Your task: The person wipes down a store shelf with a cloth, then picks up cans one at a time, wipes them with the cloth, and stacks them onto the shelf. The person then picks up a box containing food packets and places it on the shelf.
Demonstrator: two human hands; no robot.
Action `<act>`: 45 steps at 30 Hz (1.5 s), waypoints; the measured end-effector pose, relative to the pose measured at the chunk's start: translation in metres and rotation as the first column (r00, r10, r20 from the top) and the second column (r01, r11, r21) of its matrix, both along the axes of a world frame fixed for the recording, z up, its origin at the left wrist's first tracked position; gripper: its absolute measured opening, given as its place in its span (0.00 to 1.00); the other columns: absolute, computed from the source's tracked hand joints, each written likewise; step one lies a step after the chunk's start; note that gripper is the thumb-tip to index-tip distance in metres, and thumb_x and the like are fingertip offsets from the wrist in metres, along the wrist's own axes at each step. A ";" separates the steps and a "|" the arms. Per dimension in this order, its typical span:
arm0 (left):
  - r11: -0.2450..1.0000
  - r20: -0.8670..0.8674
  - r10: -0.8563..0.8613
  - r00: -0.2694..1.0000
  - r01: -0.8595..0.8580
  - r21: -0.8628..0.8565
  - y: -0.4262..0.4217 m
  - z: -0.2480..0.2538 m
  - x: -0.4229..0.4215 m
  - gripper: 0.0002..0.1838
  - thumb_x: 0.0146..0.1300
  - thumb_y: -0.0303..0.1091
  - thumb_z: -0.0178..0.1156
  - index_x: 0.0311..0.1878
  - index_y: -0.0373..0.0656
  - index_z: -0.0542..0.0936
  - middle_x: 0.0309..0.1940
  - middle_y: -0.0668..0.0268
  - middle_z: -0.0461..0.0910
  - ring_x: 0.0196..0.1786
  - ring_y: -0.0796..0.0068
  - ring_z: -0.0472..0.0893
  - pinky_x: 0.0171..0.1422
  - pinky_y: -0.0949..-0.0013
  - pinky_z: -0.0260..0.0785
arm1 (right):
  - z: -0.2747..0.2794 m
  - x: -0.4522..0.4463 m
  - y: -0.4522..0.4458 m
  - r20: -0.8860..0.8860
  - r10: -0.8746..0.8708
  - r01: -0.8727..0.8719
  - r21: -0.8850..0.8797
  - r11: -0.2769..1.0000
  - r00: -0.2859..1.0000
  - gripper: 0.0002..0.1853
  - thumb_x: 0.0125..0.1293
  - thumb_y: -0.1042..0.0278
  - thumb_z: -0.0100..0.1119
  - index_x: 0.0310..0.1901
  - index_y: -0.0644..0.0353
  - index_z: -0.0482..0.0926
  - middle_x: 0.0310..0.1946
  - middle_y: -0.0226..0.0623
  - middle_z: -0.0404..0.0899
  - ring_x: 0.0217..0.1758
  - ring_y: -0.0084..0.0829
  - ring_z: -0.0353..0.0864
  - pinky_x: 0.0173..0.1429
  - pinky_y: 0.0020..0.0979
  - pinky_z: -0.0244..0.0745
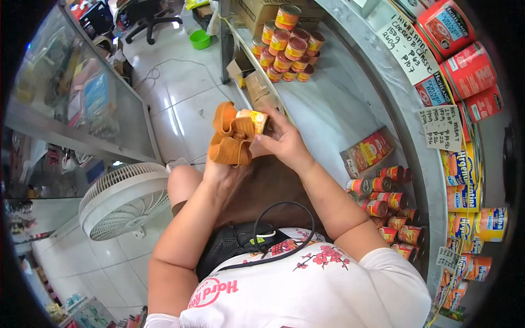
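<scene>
My right hand (285,141) grips a small can (254,120) with a yellow and orange label from its right side. Against the can's left side bunches an orange-brown cloth (232,143), folded into thick loops. My left hand (223,172) is closed under this cloth, and most of its fingers are hidden by it. Both hands are held over my lap, in front of the brown shorts. Stacked cans (283,52) with similar orange and yellow labels stand beyond my hands, on the display shelf.
A white fan (126,199) stands left of my legs, beside a glass cabinet (82,93). More cans (385,199) and a red packet (369,153) lie on the shelf at right. Handwritten price signs (404,46) hang by upper cans. A green basin (200,39) sits on the tiled floor.
</scene>
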State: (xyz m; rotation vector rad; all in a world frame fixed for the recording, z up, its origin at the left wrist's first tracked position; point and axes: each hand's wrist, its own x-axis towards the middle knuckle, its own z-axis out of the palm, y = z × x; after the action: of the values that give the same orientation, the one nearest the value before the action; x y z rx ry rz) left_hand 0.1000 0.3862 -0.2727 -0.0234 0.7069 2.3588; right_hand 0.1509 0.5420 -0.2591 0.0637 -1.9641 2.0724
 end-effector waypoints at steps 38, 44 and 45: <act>0.892 0.166 0.336 0.927 -0.257 -0.371 -0.060 -0.108 -0.051 0.16 0.67 0.40 0.54 0.54 0.44 0.71 0.46 0.65 0.75 0.47 0.69 0.78 0.41 0.70 0.74 | -0.032 -0.103 0.224 -0.429 -0.614 0.695 0.657 0.291 0.663 0.19 0.58 0.75 0.55 0.52 0.65 0.72 0.45 0.42 0.77 0.46 0.39 0.79 0.52 0.33 0.74; 0.930 0.074 0.264 0.962 -0.233 -0.283 -0.037 -0.083 -0.066 0.16 0.68 0.40 0.52 0.56 0.45 0.70 0.48 0.65 0.75 0.48 0.69 0.78 0.44 0.68 0.75 | -0.023 -0.039 0.107 0.479 -0.155 0.151 0.048 0.987 0.864 0.15 0.62 0.76 0.53 0.51 0.64 0.74 0.44 0.37 0.79 0.40 0.27 0.80 0.42 0.29 0.77; 0.940 0.082 0.211 0.974 -0.179 -0.291 -0.035 -0.084 -0.071 0.16 0.68 0.38 0.52 0.57 0.44 0.70 0.51 0.65 0.75 0.48 0.69 0.78 0.48 0.68 0.74 | -0.031 -0.033 0.095 0.549 -0.094 0.069 0.066 0.995 0.831 0.15 0.63 0.76 0.53 0.52 0.64 0.74 0.44 0.38 0.79 0.42 0.28 0.80 0.43 0.29 0.77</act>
State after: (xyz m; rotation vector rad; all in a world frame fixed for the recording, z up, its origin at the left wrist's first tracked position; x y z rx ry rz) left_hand 0.0295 0.3516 -0.3563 -0.3643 1.0200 2.3999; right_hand 0.1178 0.6370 -0.2898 -0.6772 -2.2684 2.1542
